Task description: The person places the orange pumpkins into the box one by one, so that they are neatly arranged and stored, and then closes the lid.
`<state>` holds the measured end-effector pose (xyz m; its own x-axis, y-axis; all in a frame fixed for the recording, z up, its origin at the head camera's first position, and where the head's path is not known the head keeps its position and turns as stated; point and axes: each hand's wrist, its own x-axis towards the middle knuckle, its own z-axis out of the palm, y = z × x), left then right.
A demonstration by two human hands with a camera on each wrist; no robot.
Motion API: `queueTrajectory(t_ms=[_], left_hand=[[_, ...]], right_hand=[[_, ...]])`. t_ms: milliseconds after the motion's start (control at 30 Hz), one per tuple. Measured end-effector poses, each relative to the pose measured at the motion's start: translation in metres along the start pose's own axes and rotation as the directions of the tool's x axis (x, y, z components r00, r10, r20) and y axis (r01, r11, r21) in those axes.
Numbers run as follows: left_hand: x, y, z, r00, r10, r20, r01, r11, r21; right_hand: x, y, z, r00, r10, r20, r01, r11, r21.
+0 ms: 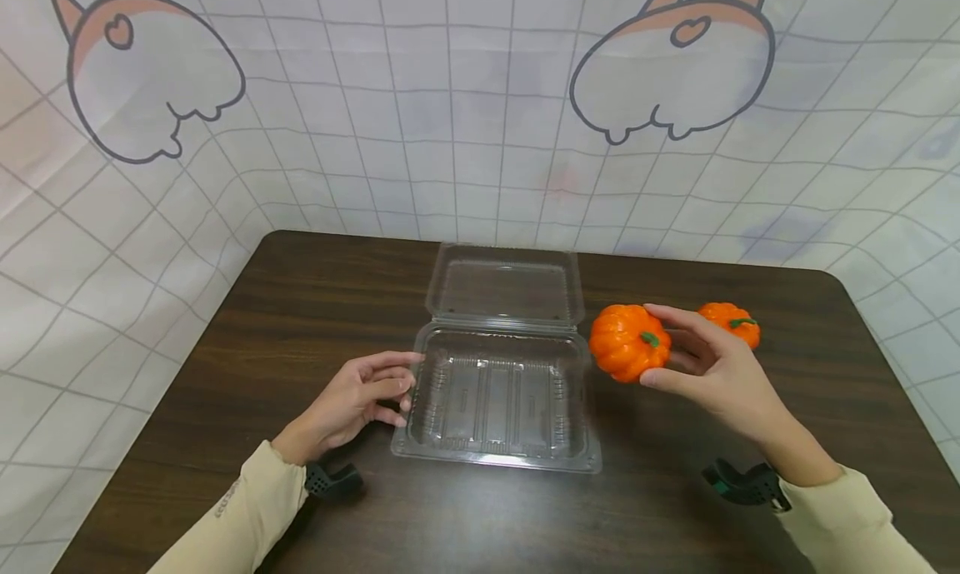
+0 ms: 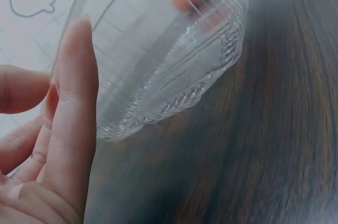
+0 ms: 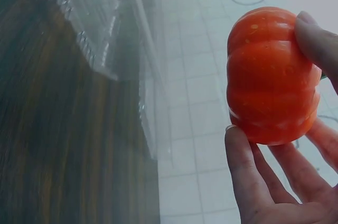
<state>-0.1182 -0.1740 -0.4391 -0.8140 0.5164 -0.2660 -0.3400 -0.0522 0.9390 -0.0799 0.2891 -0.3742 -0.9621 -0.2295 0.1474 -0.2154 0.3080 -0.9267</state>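
Note:
My right hand (image 1: 723,374) grips a small orange pumpkin (image 1: 628,342) with a green stem, just right of the clear plastic clamshell container (image 1: 497,466). The right wrist view shows the pumpkin (image 3: 272,76) held off the table between thumb and fingers. At the container's left side, my left hand (image 1: 360,399) pinches the rim between thumb and finger, as the left wrist view shows at the container's edge (image 2: 158,65). The container's lid (image 1: 506,287) lies folded back toward the wall. Behind my right hand a second orange pumpkin (image 1: 731,322) rests on the table, partly hidden.
The dark wooden table (image 1: 300,307) has rounded back corners. A white grid-patterned cloth (image 1: 375,141) with cartoon animals surrounds it at the back and sides. Each wrist wears a black strap (image 1: 330,481).

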Motion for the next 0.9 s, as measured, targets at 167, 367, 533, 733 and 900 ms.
queueTrajectory(t_ms=[167, 367, 533, 733, 900], left_hand=[[0.004, -0.002, 0.007, 1.0, -0.004, -0.002, 0.004, 1.0, -0.02], [0.007, -0.005, 0.015, 1.0, -0.011, -0.003, 0.011, 0.999, -0.043], [0.011, -0.007, 0.021, 1.0, -0.008, -0.007, 0.008, 0.998, -0.057], [0.014, -0.008, 0.026, 1.0, -0.009, -0.01, 0.009, 0.998, -0.066], [0.015, -0.008, 0.031, 1.0, -0.016, -0.012, 0.015, 0.997, -0.076]], right_hand=[[0.007, -0.001, 0.008, 0.999, -0.028, 0.016, 0.028, 1.0, 0.001], [0.014, -0.004, 0.018, 0.998, -0.049, 0.047, 0.049, 0.999, 0.007], [0.023, -0.007, 0.025, 0.997, -0.058, 0.06, 0.059, 0.998, 0.001], [0.035, -0.008, 0.032, 0.994, -0.034, 0.1, 0.034, 0.999, 0.003], [0.042, -0.01, 0.038, 0.991, -0.015, 0.132, 0.017, 1.0, -0.007]])
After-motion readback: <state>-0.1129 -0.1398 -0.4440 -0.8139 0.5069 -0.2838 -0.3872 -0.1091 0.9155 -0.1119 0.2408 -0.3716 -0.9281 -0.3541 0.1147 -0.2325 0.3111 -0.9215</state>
